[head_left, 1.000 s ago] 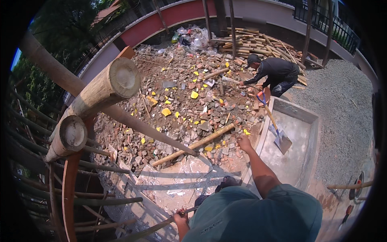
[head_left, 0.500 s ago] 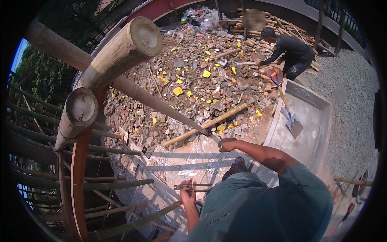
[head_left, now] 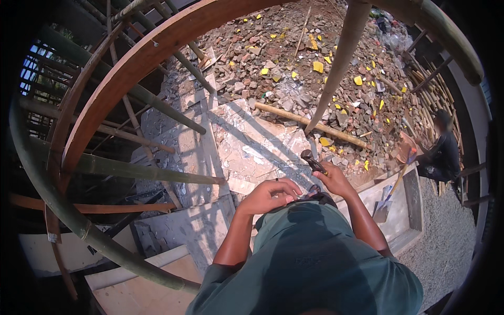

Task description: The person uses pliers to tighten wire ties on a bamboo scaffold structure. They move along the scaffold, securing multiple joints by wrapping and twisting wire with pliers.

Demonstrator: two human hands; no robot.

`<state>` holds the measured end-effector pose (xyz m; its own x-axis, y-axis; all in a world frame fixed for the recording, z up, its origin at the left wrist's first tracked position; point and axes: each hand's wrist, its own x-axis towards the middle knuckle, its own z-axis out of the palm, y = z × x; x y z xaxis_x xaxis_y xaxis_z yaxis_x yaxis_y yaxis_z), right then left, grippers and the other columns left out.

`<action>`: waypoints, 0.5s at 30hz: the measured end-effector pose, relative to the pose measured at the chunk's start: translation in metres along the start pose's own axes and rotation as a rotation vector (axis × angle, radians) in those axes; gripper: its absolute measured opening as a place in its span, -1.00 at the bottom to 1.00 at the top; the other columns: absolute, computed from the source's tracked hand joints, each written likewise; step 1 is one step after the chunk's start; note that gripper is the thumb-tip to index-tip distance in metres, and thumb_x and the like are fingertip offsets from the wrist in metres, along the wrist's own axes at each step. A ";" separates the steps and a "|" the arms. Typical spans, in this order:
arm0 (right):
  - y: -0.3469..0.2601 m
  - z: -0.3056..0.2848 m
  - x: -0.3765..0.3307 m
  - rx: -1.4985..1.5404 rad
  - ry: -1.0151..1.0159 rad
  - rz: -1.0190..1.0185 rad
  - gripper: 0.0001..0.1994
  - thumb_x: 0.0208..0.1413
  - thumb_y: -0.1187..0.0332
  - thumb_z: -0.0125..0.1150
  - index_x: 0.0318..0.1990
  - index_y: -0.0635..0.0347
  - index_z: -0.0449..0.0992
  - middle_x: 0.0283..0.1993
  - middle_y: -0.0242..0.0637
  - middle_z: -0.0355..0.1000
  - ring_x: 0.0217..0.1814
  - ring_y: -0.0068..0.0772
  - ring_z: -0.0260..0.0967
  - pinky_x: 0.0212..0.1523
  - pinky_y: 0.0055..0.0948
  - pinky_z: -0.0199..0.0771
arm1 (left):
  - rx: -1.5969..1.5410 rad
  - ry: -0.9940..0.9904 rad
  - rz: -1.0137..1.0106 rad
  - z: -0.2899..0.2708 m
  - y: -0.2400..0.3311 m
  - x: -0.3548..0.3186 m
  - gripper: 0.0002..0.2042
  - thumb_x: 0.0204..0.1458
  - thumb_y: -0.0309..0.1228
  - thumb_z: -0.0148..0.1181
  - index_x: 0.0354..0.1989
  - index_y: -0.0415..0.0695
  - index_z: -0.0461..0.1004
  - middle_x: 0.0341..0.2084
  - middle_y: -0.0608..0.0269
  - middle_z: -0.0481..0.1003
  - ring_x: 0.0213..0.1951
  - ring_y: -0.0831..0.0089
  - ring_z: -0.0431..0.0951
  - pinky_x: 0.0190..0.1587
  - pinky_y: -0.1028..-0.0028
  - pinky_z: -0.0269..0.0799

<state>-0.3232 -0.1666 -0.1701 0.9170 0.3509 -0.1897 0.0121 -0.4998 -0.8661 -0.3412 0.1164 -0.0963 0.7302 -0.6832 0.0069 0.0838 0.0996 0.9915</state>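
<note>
Head view looks down from scaffolding of bamboo poles (head_left: 131, 168) onto a rubble heap (head_left: 315, 68) of broken brick with yellow fragments. The right hand (head_left: 332, 178) is clenched around the handle of a dark pliers-like tool (head_left: 313, 161), whose head sticks up and away from the body, just above the fingers. The left hand (head_left: 273, 195) sits just beside the right hand, at the waist of the person's green shirt (head_left: 310, 262), fingers curled inward; whether it is grasping anything I cannot tell. Both hands are close together, near touching.

Beyond the tool, a pale bamboo pole (head_left: 341, 63) slants down to the rubble heap, and another pole (head_left: 310, 125) lies flat along the heap's near edge. A curved reddish wooden rail (head_left: 131, 68) arcs over the heap's left side. Right of the heap, another person in dark clothes (head_left: 443, 155) crouches beside a shallow concrete trough (head_left: 409, 210), in which a shovel (head_left: 386, 202) rests.
</note>
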 end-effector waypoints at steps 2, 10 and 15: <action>-0.016 -0.004 -0.002 0.090 0.109 0.069 -0.73 0.16 0.24 0.29 -0.12 0.25 0.56 -0.18 -0.17 0.45 -0.09 -0.21 0.43 -0.03 -0.31 0.36 | -0.264 -0.262 0.372 0.005 0.034 -0.018 -0.81 0.08 -0.39 0.34 -0.19 -0.23 0.62 -0.20 0.13 0.57 -0.24 0.38 0.56 -0.19 0.40 0.46; -0.132 -0.038 0.030 0.114 0.199 -0.404 -0.72 0.20 0.19 0.27 -0.15 0.25 0.56 -0.27 -0.27 0.52 -0.27 -0.39 0.46 -0.13 -0.31 0.47 | -0.385 -0.848 0.703 0.044 0.094 -0.006 -0.80 0.10 -0.28 0.34 -0.22 -0.15 0.63 -0.26 0.08 0.54 -0.33 0.16 0.55 -0.34 0.30 0.42; -0.187 -0.050 0.019 0.700 0.150 -0.815 -0.70 0.21 0.10 0.27 -0.16 0.17 0.60 -0.31 -0.23 0.50 -0.32 -0.28 0.47 -0.13 -0.21 0.48 | -0.479 -0.593 0.860 0.046 0.099 -0.018 -0.87 0.18 -0.38 0.23 -0.28 -0.19 0.56 -0.21 0.00 0.57 -0.46 0.27 0.45 -0.48 0.34 0.34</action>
<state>-0.2886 -0.1059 0.0116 0.7762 0.2484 0.5796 0.4532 0.4194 -0.7866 -0.3775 0.1052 0.0074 0.2470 -0.4761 0.8440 0.0540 0.8764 0.4785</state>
